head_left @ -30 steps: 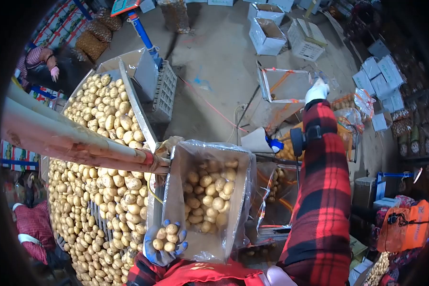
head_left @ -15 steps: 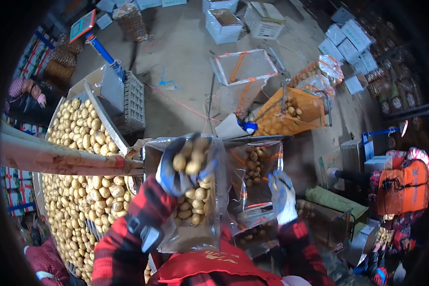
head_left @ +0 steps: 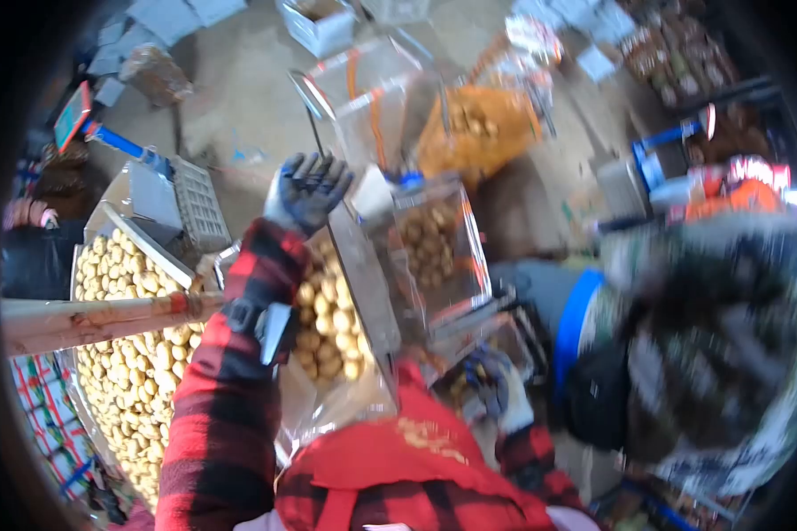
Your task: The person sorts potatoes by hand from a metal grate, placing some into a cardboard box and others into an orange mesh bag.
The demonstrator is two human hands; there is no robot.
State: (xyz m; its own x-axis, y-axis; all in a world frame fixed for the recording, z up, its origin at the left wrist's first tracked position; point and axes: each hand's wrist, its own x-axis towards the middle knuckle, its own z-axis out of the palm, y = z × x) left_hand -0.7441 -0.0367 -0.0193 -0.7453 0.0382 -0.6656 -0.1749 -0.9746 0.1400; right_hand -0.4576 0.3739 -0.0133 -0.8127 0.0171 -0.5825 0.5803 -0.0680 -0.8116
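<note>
My left hand (head_left: 310,190), in a grey-and-white work glove, is raised at the far end of a plastic-lined box (head_left: 367,292). Its fingers are apart and slightly curled, with nothing in them. Potatoes (head_left: 328,310) fill much of this box, partly covered by my forearm. My right hand (head_left: 498,385), gloved alike, hangs low over a lined container (head_left: 483,336) close to my body. Motion blurs its fingers, and I cannot tell whether they hold a potato. Another clear-lined box (head_left: 474,257), with potatoes (head_left: 429,243) in it, stands beyond that hand.
A large bin of potatoes (head_left: 137,372) lies on the left, crossed by a pole (head_left: 106,319). An orange mesh bag (head_left: 483,150) and a clear-lined frame (head_left: 372,84) stand ahead. Close on the right is a person in a patterned garment (head_left: 717,257).
The potatoes in my left hand have been let go, and that hand has moved forward. My right hand has come down closer to my body. A person has appeared on the right; the view has turned.
</note>
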